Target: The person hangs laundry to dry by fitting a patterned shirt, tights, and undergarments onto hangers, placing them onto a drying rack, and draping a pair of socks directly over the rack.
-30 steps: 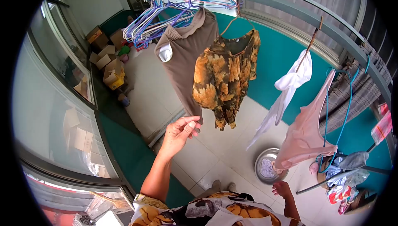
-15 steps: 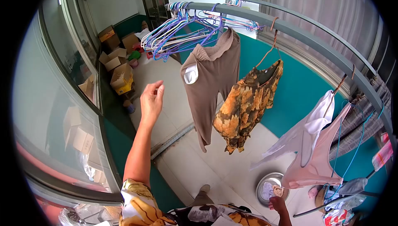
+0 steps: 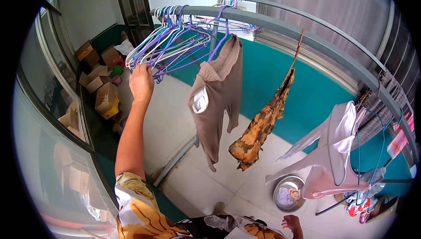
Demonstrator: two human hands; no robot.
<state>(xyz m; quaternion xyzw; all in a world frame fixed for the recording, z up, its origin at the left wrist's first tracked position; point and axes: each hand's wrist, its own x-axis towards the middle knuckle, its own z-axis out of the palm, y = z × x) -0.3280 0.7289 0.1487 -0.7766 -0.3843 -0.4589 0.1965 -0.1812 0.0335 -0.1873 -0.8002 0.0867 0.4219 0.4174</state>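
Observation:
My left hand (image 3: 141, 83) is raised to the lower ends of a bunch of purple, blue and white hangers (image 3: 175, 48), its fingers closed on them. Those hangers hang at the left end of the grey rail (image 3: 263, 18). Brown trousers (image 3: 215, 103) hang to the right of the bunch, then an orange and black patterned blouse (image 3: 258, 136), seen edge-on. Farther right, a white garment (image 3: 340, 129) overlaps a pink one (image 3: 326, 180). Low at the right, my right hand (image 3: 291, 223) has its fingers apart and holds nothing. Just above it is a metal basin (image 3: 280, 204).
Cardboard boxes (image 3: 105, 99) stand on the floor at the far left beside glass panels (image 3: 48, 151). A second rail (image 3: 315, 20) runs behind the first. Bagged items (image 3: 359, 206) and a grey metal leg are at the lower right.
My left hand has moved up and left onto the hangers and closed. The blouse has swung edge-on, and the white garment has shifted right across the pink one. My right hand is lower, away from the basin.

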